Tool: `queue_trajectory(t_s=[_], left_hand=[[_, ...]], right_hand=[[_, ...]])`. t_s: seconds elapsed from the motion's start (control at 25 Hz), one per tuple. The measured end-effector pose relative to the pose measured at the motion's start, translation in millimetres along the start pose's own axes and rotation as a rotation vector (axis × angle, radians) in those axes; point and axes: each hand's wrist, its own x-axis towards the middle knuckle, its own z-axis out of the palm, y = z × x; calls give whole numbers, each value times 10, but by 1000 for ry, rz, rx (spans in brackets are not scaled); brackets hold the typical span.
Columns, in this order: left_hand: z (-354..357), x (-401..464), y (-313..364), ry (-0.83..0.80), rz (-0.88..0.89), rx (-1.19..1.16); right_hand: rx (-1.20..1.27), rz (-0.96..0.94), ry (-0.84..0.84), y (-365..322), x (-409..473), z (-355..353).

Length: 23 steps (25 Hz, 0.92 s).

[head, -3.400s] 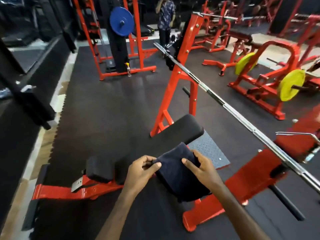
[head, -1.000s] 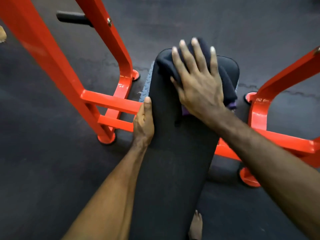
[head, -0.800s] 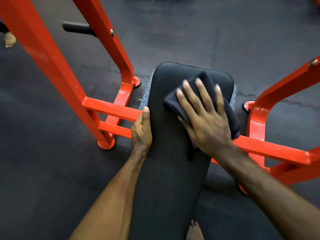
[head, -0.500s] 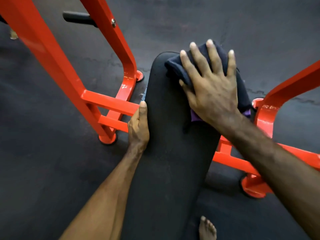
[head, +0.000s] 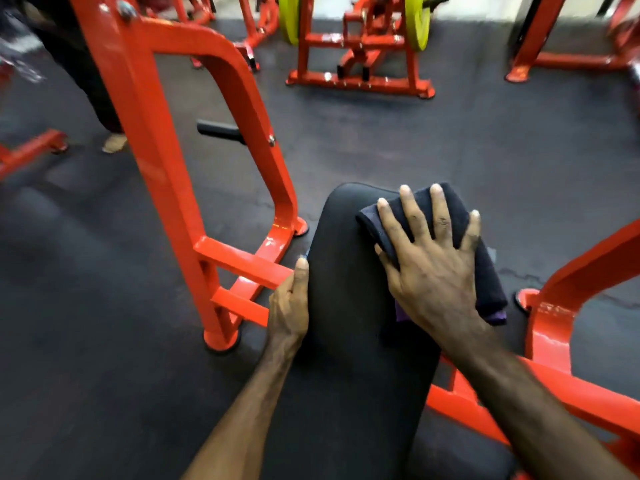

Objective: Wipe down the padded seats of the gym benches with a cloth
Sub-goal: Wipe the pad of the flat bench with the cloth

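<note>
1. Across the whole gym lay a dark rubber floor [head: 450,150], seamed in places.
2. Over it stood an orange-red rack frame [head: 166,168], its uprights rising on both sides of the bench and its round feet resting flat on the rubber; a black peg [head: 218,129] stuck out between the left uprights.
3. Behind, a plate-loaded machine [head: 356,60] in the same red carried two yellow-green weight plates [head: 415,19].
4. Between the uprights ran the black padded bench seat [head: 346,306], its rounded end pointing away from the camera.
5. Near that far end, on the right half of the pad, lay a folded dark navy cloth [head: 446,213] with a purple edge showing at its near side.
6. Pressing the cloth flat was the right hand [head: 433,271], fingers straight and spread, not curled round anything.
7. At the pad's left edge the left hand [head: 289,313] rested, its thumb laid straight along the edge; the other fingers were hidden under the side, so its grip could not be judged.
8. At far left a person's foot [head: 114,142] stood on the floor.
</note>
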Motion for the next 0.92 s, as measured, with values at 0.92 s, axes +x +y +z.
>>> queue_trajectory(t_s=[0.92], left_hand=[[-150, -115, 93, 8, 154, -18]], right_hand=[[2, -94, 95, -760, 630, 158]])
